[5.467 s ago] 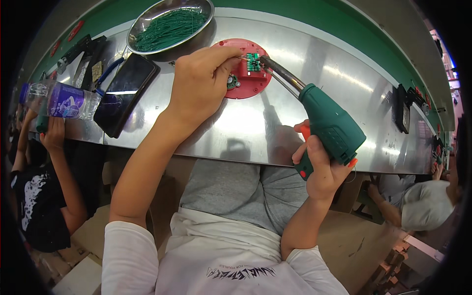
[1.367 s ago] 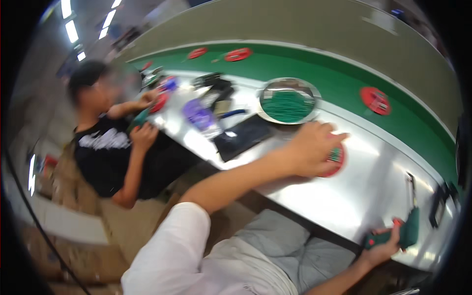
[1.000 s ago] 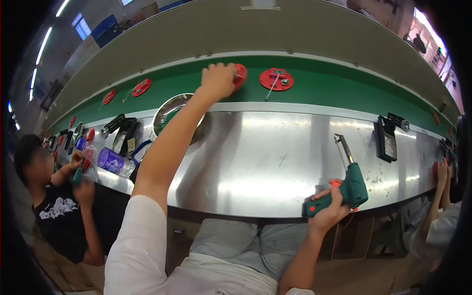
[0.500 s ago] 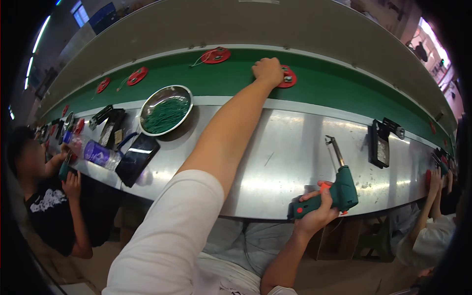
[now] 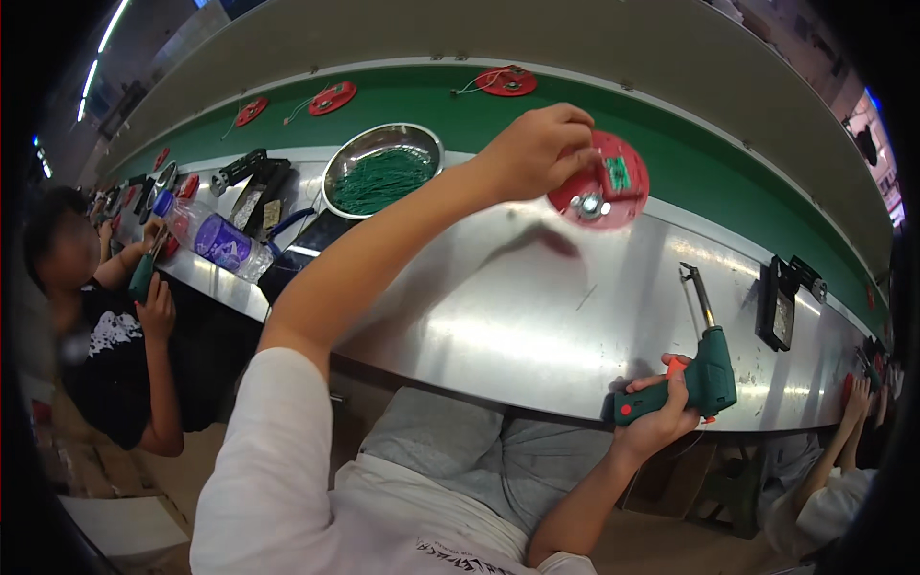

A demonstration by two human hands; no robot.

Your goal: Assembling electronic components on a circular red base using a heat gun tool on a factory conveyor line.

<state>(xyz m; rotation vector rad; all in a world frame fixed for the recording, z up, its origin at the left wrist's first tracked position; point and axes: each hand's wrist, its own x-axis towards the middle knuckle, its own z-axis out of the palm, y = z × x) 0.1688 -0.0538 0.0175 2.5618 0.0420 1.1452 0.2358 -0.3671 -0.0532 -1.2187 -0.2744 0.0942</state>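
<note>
My left hand (image 5: 544,153) is raised above the metal bench, its fingers closed on the left rim of a red disc (image 5: 632,207). A small green circuit board (image 5: 617,173) and a round silvery part (image 5: 588,204) sit on the disc's visible side. At the bench's front edge my right hand (image 5: 659,427) grips a dark green soldering gun (image 5: 714,372) by its handle, with the thumb beside its orange trigger. The gun's metal tip points up and away from me, touching nothing.
Several similar red discs (image 5: 506,82) lie along the green strip behind the bench. Left stand a steel bowl (image 5: 329,182) of green wires (image 5: 383,180) and a plastic bottle (image 5: 225,243). A black stand (image 5: 778,305) is at right. Co-workers sit on both sides.
My left hand has lifted the red disc off the green strip and brought it nearer, over the bench. My right hand keeps hold of the soldering gun. The whole view has shifted.
</note>
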